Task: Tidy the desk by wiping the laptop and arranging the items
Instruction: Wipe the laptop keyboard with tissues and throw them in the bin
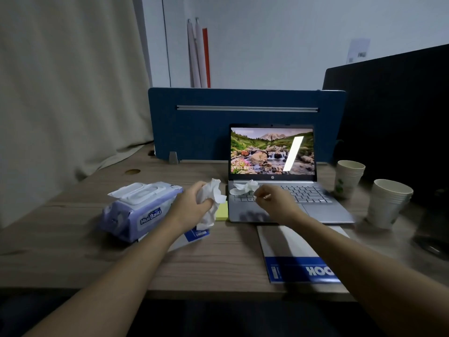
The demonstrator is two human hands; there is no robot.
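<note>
White wipes fill both hands (pixel 194 203) (right over laptop (pixel 291 198) keys).

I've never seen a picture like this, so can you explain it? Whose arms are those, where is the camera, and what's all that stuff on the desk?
The camera sits on a person's head, looking down, so you see their own two arms. The left hand grips a crumpled wipe. The right hand pinches another wipe over the laptop, which is open and switched on. On the desk lie a wipe pack with its lid up, a yellow sticky pad, a notebook and two stacks of paper cups. The person is cleaning the laptop.
</note>
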